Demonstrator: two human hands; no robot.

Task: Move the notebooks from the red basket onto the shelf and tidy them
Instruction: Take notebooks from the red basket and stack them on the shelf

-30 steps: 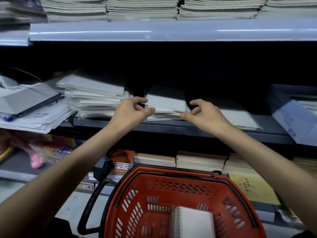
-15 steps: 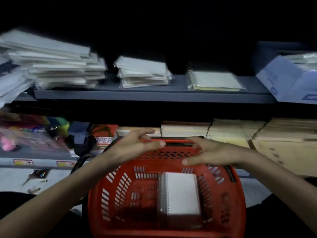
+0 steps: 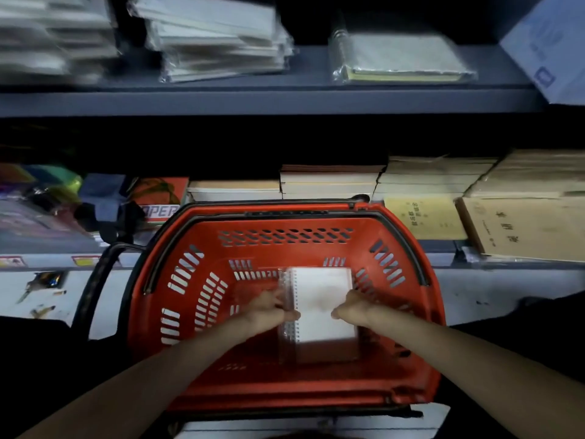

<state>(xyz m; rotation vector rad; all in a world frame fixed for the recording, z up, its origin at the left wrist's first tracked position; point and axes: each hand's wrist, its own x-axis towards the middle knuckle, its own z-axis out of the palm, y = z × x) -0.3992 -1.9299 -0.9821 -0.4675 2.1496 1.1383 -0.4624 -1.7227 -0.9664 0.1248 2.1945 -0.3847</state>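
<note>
Down inside the red basket, a small stack of spiral notebooks with a white top cover sits near the middle, its wire binding on the left. The left hand grips the bound edge, its fingers curled over the wire. The right hand grips the opposite edge, with its fingers curled onto the cover. Motion blur hides whether the stack rests on the basket floor or is just off it. A black handle curves down beside the basket's left wall. Above, the grey shelf carries a middle pile of plastic-wrapped notebooks, stacked unevenly. To its right, apart from it, a flat wrapped pack lies with a yellow edge showing. A blurred left pile fills the shelf's far end, and a pale box leans in at the top right corner. Just behind the basket's far rim, on a lower level, rows of books stand stacked. Tan folders lie to their right.
</note>
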